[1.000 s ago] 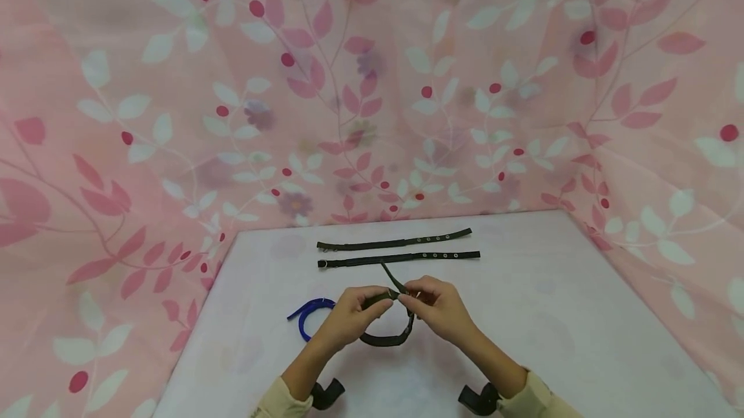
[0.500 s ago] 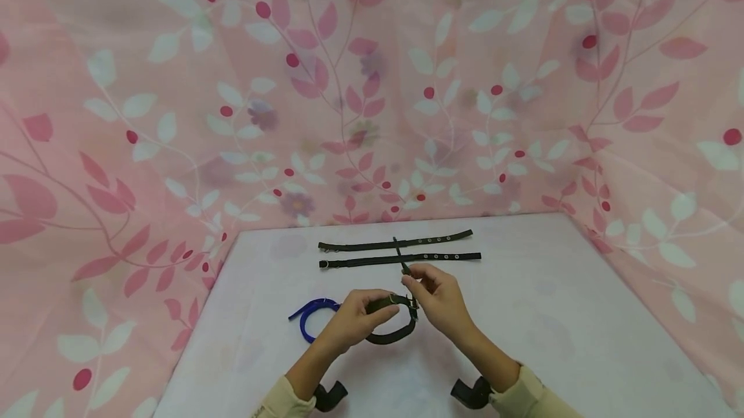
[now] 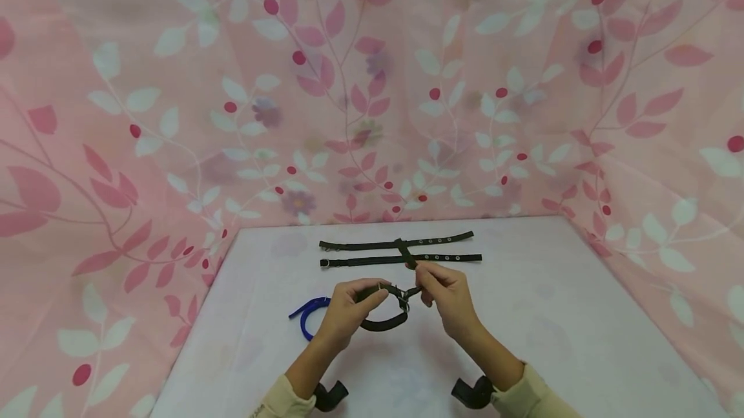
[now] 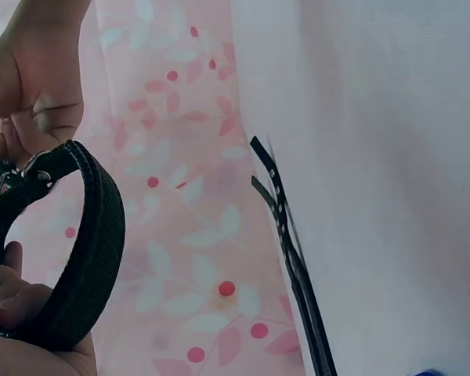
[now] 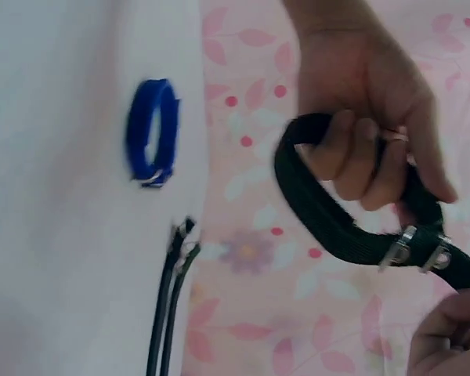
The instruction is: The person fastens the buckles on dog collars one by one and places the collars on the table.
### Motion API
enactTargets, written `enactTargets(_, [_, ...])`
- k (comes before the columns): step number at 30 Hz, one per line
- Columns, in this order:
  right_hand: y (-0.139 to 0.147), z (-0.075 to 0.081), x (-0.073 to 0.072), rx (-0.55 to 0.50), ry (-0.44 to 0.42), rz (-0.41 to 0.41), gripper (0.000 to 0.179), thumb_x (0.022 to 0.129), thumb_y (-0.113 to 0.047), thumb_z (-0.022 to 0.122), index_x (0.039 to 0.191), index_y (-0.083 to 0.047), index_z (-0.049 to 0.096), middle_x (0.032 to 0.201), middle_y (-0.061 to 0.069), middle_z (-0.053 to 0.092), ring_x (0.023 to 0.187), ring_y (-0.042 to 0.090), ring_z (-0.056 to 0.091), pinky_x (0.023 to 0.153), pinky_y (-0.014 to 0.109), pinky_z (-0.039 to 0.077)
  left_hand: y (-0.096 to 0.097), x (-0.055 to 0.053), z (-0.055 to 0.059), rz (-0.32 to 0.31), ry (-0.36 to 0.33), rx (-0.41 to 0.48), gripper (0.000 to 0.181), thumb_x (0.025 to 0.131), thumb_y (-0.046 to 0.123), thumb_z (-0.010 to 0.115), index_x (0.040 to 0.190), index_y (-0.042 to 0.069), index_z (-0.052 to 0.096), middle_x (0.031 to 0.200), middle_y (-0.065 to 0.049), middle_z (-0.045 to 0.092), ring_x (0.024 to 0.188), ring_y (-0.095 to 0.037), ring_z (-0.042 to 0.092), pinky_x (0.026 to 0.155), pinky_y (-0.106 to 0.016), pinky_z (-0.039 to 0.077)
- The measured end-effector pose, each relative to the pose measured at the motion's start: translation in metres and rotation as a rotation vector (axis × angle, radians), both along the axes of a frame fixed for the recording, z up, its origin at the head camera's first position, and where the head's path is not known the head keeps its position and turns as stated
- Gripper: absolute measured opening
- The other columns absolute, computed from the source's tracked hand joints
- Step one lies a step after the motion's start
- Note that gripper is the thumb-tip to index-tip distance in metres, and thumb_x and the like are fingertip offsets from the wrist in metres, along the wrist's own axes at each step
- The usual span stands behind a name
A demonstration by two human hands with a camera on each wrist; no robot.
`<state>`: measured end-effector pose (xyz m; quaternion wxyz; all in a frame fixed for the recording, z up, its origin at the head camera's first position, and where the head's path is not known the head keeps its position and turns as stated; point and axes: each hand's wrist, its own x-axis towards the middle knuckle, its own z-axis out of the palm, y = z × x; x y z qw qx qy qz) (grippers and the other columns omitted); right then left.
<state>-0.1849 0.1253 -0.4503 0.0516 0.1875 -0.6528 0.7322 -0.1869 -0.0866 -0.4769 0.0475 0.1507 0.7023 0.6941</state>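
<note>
A dark green collar [image 3: 383,325] is bent into a loop above the table, its strap run through a metal buckle [image 5: 401,247]. On the loop's left side, my left hand [image 3: 344,314] grips the band, its fingers curled round inside it in the right wrist view. Thumb and fingers of my right hand [image 3: 450,296] pinch the strap just beyond the buckle, and the free tail [image 3: 405,252] sticks up past them, overlapping the flat collars behind. The held loop [image 4: 102,243] shows large in the left wrist view.
Two dark collars, one farther back [image 3: 366,246] and one nearer [image 3: 366,261], lie flat and side by side across the table [image 3: 523,314]. Left of my left hand lies a blue collar [image 3: 303,322] fastened in a ring. A pink floral cloth [image 3: 360,114] hangs behind.
My right hand first drew the strap tail up and away, then came down slightly to the right, with the strap pulled sideways from the buckle. My left hand keeps its grip, shifting slightly.
</note>
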Motion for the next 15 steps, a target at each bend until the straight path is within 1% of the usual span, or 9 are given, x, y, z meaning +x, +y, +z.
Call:
enactTargets(2, [0.001, 0.0043, 0.0023, -0.034, -0.035, 0.039, 0.02, 0.098, -0.01, 0.061, 0.105, 0.006, 0.07, 0.077, -0.002, 0.06, 0.058, 0.007, 0.044, 0.05, 0.021, 0.041, -0.0012, 0.0001, 0.0023, 0.004, 0.008, 0.012, 0.024, 0.092, 0.018, 0.071, 0.11, 0.003, 0.073, 0.085, 0.004, 0.065, 0.079, -0.009, 0.054, 0.071, -0.023, 0.048])
enactTargets(4, [0.0011, 0.0076, 0.0043, -0.034, -0.033, 0.048, 0.02, 0.095, -0.009, 0.064, 0.104, 0.008, 0.07, 0.08, -0.004, 0.063, 0.06, 0.007, 0.046, 0.05, 0.021, 0.041, -0.0019, 0.0002, 0.0049, 0.006, 0.028, 0.027, 0.024, 0.091, 0.016, 0.071, 0.11, 0.002, 0.073, 0.087, 0.004, 0.067, 0.08, -0.009, 0.056, 0.071, -0.023, 0.05])
enactTargets(5, [0.001, 0.0082, 0.005, -0.013, -0.009, 0.035, 0.02, 0.094, -0.007, 0.065, 0.105, 0.009, 0.07, 0.081, -0.004, 0.063, 0.06, 0.006, 0.046, 0.05, 0.021, 0.041, -0.0021, 0.0002, 0.0061, 0.007, 0.039, 0.035, 0.024, 0.091, 0.016, 0.071, 0.11, 0.001, 0.073, 0.088, 0.004, 0.068, 0.081, -0.009, 0.058, 0.071, -0.022, 0.051])
enactTargets(7, [0.0003, 0.0088, 0.0057, 0.047, 0.06, 0.0, 0.018, 0.093, -0.004, 0.066, 0.104, 0.01, 0.07, 0.084, -0.002, 0.064, 0.061, 0.007, 0.048, 0.049, 0.021, 0.042, -0.0021, 0.0002, 0.0082, 0.012, 0.063, 0.06, 0.024, 0.091, 0.014, 0.072, 0.11, -0.001, 0.073, 0.096, 0.001, 0.073, 0.088, -0.009, 0.063, 0.079, -0.024, 0.054])
enactTargets(8, [-0.0002, 0.0085, 0.0056, 0.073, 0.092, -0.02, 0.016, 0.092, -0.002, 0.066, 0.103, 0.009, 0.07, 0.084, 0.0, 0.063, 0.06, 0.007, 0.049, 0.049, 0.022, 0.043, -0.0023, 0.0002, 0.009, 0.017, 0.074, 0.073, 0.024, 0.09, 0.012, 0.072, 0.11, -0.002, 0.073, 0.098, 0.0, 0.074, 0.09, -0.009, 0.065, 0.08, -0.024, 0.055])
enactTargets(10, [-0.0007, 0.0069, 0.0051, 0.135, 0.147, -0.055, 0.012, 0.091, 0.0, 0.067, 0.101, 0.005, 0.072, 0.084, 0.004, 0.063, 0.058, 0.007, 0.05, 0.047, 0.022, 0.045, -0.0033, 0.0001, 0.0103, 0.033, 0.094, 0.094, 0.024, 0.09, 0.01, 0.072, 0.11, -0.004, 0.072, 0.101, -0.004, 0.074, 0.092, -0.01, 0.067, 0.081, -0.025, 0.056])
enactTargets(12, [-0.001, 0.0058, 0.0047, 0.184, 0.18, -0.062, 0.01, 0.09, 0.001, 0.067, 0.099, 0.003, 0.073, 0.083, 0.009, 0.062, 0.056, 0.008, 0.051, 0.046, 0.023, 0.046, -0.005, 0.0, 0.0109, 0.048, 0.109, 0.105, 0.024, 0.089, 0.008, 0.073, 0.109, -0.005, 0.072, 0.101, -0.008, 0.074, 0.09, -0.01, 0.068, 0.08, -0.024, 0.057])
enactTargets(15, [-0.0016, 0.0043, 0.0034, 0.256, 0.194, -0.068, 0.011, 0.088, 0.001, 0.069, 0.098, -0.001, 0.075, 0.082, 0.011, 0.063, 0.054, 0.008, 0.051, 0.044, 0.023, 0.045, -0.0085, -0.0012, 0.0109, 0.054, 0.141, 0.081, 0.023, 0.087, 0.005, 0.074, 0.107, -0.005, 0.073, 0.099, -0.013, 0.074, 0.085, -0.009, 0.068, 0.076, -0.024, 0.057])
